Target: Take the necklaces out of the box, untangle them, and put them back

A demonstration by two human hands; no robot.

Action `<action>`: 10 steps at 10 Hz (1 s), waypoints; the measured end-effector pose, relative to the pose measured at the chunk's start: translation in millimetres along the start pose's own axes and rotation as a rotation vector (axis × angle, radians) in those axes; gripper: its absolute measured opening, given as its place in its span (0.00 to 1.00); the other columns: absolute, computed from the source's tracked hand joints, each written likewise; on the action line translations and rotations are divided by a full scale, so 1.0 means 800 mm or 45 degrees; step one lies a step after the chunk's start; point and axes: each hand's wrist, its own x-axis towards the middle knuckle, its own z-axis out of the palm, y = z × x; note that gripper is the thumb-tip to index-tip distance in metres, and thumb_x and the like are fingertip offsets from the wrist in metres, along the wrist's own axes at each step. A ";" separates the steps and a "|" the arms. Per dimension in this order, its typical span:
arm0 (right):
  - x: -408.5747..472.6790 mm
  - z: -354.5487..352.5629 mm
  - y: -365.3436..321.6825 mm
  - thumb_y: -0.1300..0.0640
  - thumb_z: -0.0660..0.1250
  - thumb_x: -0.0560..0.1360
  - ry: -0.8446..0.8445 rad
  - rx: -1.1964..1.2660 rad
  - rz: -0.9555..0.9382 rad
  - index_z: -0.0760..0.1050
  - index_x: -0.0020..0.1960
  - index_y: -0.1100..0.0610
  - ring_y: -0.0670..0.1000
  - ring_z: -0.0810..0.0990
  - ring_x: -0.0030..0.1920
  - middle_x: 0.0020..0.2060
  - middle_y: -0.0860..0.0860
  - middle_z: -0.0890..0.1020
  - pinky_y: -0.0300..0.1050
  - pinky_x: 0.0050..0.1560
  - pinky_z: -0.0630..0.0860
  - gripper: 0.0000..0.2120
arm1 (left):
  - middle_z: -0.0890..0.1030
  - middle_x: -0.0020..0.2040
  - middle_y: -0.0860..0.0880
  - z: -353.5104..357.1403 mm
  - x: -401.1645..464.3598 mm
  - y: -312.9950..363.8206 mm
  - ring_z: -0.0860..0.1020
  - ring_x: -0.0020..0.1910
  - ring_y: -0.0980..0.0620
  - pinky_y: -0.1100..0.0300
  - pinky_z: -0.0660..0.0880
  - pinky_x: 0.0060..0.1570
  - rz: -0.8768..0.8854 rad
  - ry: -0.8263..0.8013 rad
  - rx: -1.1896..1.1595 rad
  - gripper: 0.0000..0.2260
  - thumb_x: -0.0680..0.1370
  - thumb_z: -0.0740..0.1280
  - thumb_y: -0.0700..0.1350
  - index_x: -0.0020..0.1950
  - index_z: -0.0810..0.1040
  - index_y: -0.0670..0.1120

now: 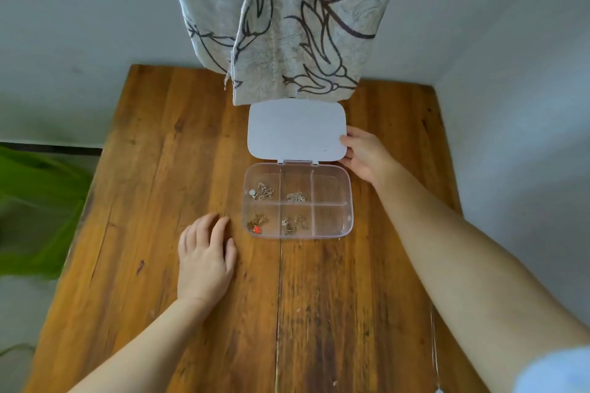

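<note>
- Necklaces (265, 192) lay tangled in four compartments of the clear box (348, 201) on the table (159, 169).
- Right hand (367, 156) pinched the opened lid (297, 129); left hand (206, 260) rested flat, empty.
- Each cluster was best lifted singly.

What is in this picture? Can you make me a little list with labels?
place: wooden table
box: clear, six compartments, lid open and laid back
necklaces: four small piles, in the left and middle compartments
red charm: near left compartment
white charm: far left compartment
right compartments: both empty
left hand: flat on the table, left of the box, holding nothing
right hand: touching the lid's right edge
behind box: patterned curtain
</note>
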 end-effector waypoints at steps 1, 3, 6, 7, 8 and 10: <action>-0.010 -0.005 -0.005 0.65 0.58 0.80 -0.017 -0.007 -0.054 0.68 0.69 0.60 0.55 0.78 0.61 0.63 0.55 0.78 0.52 0.63 0.74 0.18 | 0.74 0.61 0.39 -0.003 0.001 0.002 0.64 0.62 0.44 0.40 0.64 0.65 -0.006 -0.024 0.007 0.21 0.75 0.52 0.51 0.61 0.74 0.41; -0.052 -0.023 -0.014 0.62 0.62 0.79 -0.022 -0.457 -0.336 0.73 0.65 0.58 0.49 0.77 0.60 0.61 0.51 0.79 0.42 0.57 0.77 0.16 | 0.74 0.62 0.40 -0.006 -0.001 0.003 0.64 0.62 0.43 0.42 0.62 0.66 -0.028 -0.073 0.007 0.22 0.75 0.51 0.52 0.62 0.73 0.42; -0.105 -0.042 0.039 0.66 0.62 0.77 -0.141 -1.162 -0.793 0.76 0.64 0.56 0.47 0.73 0.64 0.63 0.51 0.78 0.41 0.66 0.69 0.16 | 0.72 0.65 0.41 -0.006 -0.001 0.001 0.65 0.66 0.43 0.43 0.60 0.69 -0.042 -0.103 0.014 0.24 0.76 0.48 0.54 0.64 0.71 0.43; -0.102 -0.048 0.064 0.67 0.60 0.79 -0.127 -1.447 -0.862 0.72 0.67 0.55 0.50 0.67 0.71 0.69 0.51 0.73 0.39 0.69 0.58 0.19 | 0.71 0.66 0.42 -0.006 -0.002 0.004 0.65 0.67 0.42 0.44 0.57 0.70 -0.053 -0.112 0.016 0.23 0.77 0.49 0.53 0.65 0.71 0.44; -0.099 -0.054 0.083 0.66 0.60 0.78 -0.163 -1.715 -0.922 0.68 0.70 0.55 0.53 0.63 0.73 0.71 0.52 0.69 0.43 0.71 0.54 0.21 | 0.71 0.66 0.42 -0.007 -0.002 0.005 0.66 0.68 0.42 0.45 0.57 0.70 -0.068 -0.121 0.015 0.22 0.77 0.50 0.52 0.65 0.70 0.44; -0.107 -0.047 0.086 0.68 0.59 0.78 -0.126 -1.994 -0.936 0.62 0.74 0.54 0.53 0.59 0.75 0.74 0.52 0.63 0.46 0.73 0.47 0.26 | 0.71 0.67 0.43 -0.012 -0.002 0.003 0.65 0.68 0.42 0.46 0.58 0.70 -0.071 -0.184 0.018 0.20 0.79 0.52 0.51 0.66 0.69 0.45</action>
